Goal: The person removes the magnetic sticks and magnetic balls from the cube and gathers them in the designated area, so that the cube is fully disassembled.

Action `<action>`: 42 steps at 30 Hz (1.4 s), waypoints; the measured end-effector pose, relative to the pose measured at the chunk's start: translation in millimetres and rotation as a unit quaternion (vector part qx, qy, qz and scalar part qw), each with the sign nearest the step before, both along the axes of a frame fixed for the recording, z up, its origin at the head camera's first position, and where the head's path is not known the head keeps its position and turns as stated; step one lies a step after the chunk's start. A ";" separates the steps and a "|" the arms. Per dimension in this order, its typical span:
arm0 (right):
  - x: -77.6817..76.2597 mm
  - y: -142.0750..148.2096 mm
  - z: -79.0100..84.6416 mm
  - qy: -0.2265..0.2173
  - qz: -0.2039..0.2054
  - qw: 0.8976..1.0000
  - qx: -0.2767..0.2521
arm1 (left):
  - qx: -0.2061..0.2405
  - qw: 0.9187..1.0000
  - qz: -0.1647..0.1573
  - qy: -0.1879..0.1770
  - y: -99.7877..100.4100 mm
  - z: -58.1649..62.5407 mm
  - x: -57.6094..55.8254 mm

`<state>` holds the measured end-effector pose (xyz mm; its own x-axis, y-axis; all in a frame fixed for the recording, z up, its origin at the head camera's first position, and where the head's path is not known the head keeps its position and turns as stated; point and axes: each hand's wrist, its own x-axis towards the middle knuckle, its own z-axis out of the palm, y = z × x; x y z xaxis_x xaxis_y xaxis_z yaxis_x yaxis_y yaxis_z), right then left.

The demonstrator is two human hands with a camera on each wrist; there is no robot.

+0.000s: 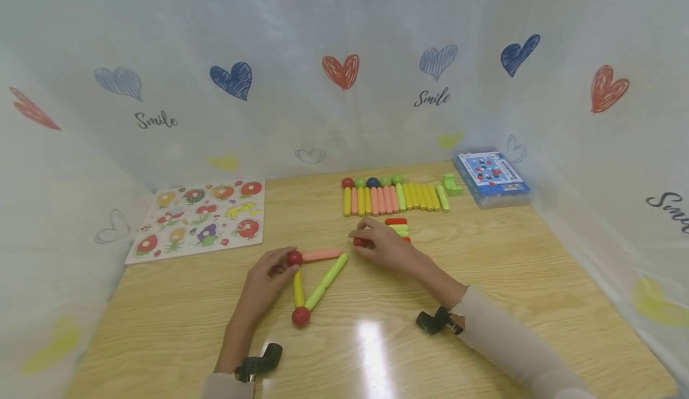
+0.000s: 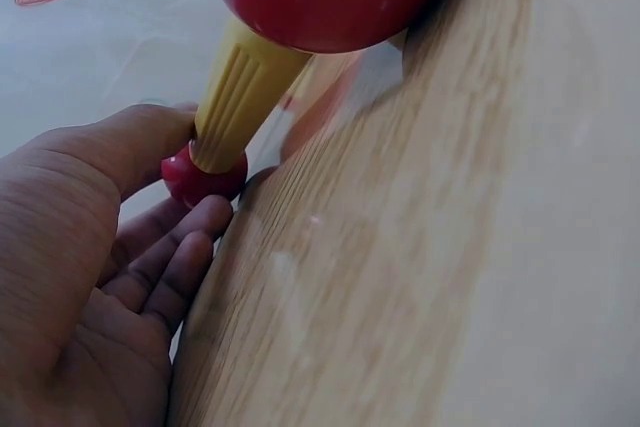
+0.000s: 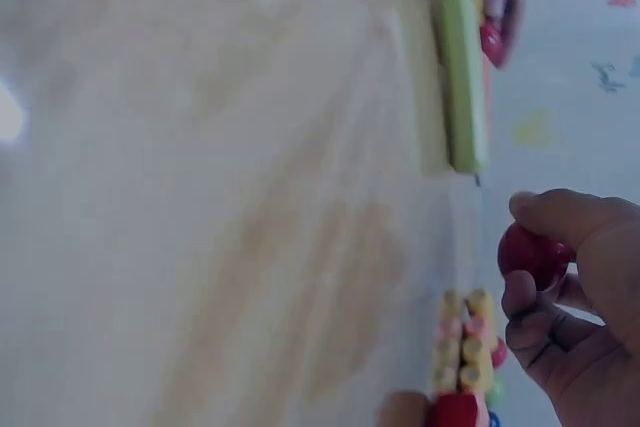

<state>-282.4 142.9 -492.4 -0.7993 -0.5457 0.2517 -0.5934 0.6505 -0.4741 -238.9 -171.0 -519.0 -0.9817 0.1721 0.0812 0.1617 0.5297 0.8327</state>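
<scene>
My left hand (image 1: pixel 264 279) holds a red ball (image 1: pixel 294 258) between thumb and fingers. From that ball a pink stick (image 1: pixel 322 255) reaches right and a yellow stick (image 1: pixel 298 288) runs down to a second red ball (image 1: pixel 301 316). A light green stick (image 1: pixel 327 281) slants up from this second ball, its far end close to the pink stick's free end, so the three form a near triangle on the table. Off to the right of that corner, my right hand (image 1: pixel 384 246) pinches another red ball (image 3: pixel 533 255) between thumb and fingertips.
Behind the right hand lie short red and green sticks (image 1: pixel 398 228). Farther back stand a row of coloured sticks (image 1: pixel 382 200), several balls (image 1: pixel 373 182) and a green piece (image 1: pixel 451 185). A boxed set (image 1: pixel 492 177) sits back right, a fruit-picture board (image 1: pixel 199 219) back left.
</scene>
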 end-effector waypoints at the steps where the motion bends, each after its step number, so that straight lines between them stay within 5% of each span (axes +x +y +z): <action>1: -1.8 3.8 4.0 -0.004 -0.010 1.000 -0.009 | 0.000 1.000 0.001 0.000 0.0 0.0 -0.1; 8: -26.4 47.4 27.5 -0.018 -0.084 0.994 -0.062 | 0.003 1.000 0.000 0.001 0.0 0.7 -1.4; 17: -72.7 104.1 49.1 -0.049 -0.199 0.978 -0.036 | -0.006 1.000 0.004 -0.002 -0.7 -0.8 -1.0; 28: -113.2 128.1 39.8 -0.056 -0.209 0.976 0.003 | 0.001 1.000 0.011 -0.009 1.1 -2.3 0.0; 42: -139.9 125.6 21.3 -0.094 -0.231 0.968 0.021 | 0.012 1.000 0.004 0.006 -0.9 -4.2 -0.3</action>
<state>-422.3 268.5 -471.1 -0.9901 -0.1250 0.0632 -0.1397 0.8469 -0.5131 -239.2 -171.9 -523.1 -0.9821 0.1613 0.0971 0.1674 0.5112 0.8430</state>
